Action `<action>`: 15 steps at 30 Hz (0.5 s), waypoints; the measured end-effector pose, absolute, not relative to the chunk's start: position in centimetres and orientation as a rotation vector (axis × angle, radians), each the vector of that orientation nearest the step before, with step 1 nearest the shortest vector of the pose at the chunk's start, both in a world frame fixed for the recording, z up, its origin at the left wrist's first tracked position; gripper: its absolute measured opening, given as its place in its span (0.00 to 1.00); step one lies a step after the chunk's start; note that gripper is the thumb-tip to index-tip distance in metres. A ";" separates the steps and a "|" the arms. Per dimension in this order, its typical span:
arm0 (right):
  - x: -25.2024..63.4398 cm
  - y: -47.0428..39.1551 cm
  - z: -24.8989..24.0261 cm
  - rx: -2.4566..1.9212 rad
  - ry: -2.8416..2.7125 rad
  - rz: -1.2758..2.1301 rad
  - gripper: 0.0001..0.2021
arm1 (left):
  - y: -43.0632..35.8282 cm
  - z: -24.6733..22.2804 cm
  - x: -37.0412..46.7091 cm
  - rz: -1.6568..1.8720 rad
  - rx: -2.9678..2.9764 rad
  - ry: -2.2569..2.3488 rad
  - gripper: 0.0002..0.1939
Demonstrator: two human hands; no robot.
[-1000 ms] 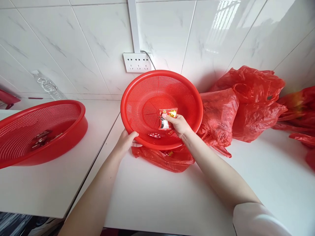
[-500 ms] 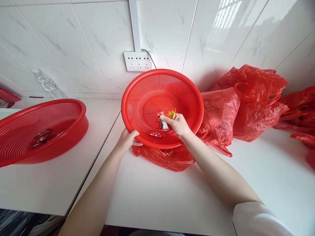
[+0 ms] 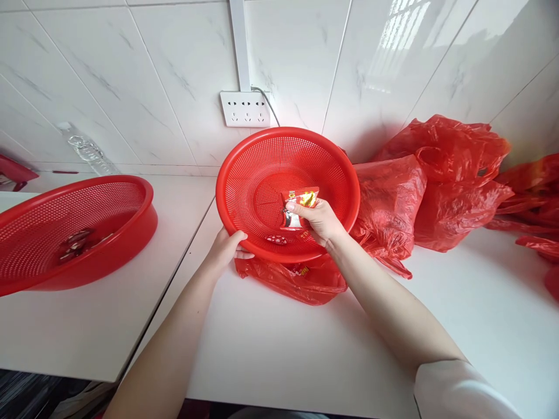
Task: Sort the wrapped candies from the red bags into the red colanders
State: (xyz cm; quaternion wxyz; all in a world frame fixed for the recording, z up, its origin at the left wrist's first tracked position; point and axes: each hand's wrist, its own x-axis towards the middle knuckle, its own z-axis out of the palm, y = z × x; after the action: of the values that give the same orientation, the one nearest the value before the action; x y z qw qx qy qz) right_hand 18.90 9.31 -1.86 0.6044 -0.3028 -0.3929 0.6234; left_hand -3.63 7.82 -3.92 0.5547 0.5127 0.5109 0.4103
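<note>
A round red plastic colander (image 3: 248, 174) rests tilted toward me, partly on a red plastic bag (image 3: 279, 282). My left hand (image 3: 227, 247) grips its near-left rim, thumb on top and fingers tucked beneath. Inside, my right hand (image 3: 321, 221) pinches a small red, gold and white snack packet (image 3: 293, 218) between thumb and fingers, above the perforated bottom. Just below that packet, a smaller red-and-white wrapped piece (image 3: 276, 239) lies against the colander's near wall.
Another red colander (image 3: 126, 201) holding several dark packets (image 3: 76, 244) stands at left. A clear plastic bottle (image 3: 87, 150) leans by the wall. Full red plastic bags (image 3: 388, 198) crowd the right. A power socket (image 3: 245, 109) is on the tiled wall behind.
My right hand has raised the packet slightly, turning its printed front more into view. The colander's far rim has dipped a little. My left hand keeps its hold.
</note>
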 end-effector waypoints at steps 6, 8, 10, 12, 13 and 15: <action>19.0 7.5 0.4 -0.685 -1.021 1.391 0.16 | 7.8 -3.7 -3.5 0.966 1.195 1.211 0.14; 19.1 6.8 1.1 -0.673 -1.071 1.373 0.15 | 7.8 -3.7 -3.5 0.959 1.192 1.214 0.14; 19.1 6.1 1.6 -0.672 -1.116 1.368 0.13 | 7.8 -3.7 -3.5 0.956 1.191 1.215 0.14; 19.1 5.6 2.0 -0.697 -1.155 1.358 0.12 | 7.8 -3.7 -3.5 0.957 1.188 1.215 0.15; 19.1 5.4 2.1 -0.713 -1.172 1.349 0.12 | 7.8 -3.7 -3.5 0.960 1.186 1.215 0.15; 19.1 5.2 2.2 -0.741 -1.196 1.322 0.12 | 7.8 -3.8 -3.5 0.965 1.180 1.214 0.16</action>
State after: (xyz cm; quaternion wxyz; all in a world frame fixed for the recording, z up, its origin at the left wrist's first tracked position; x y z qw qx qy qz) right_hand 19.07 5.18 2.20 0.5694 -0.3154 -0.5093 0.5630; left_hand -3.52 7.84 -3.81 0.5618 0.5008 0.5156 0.4096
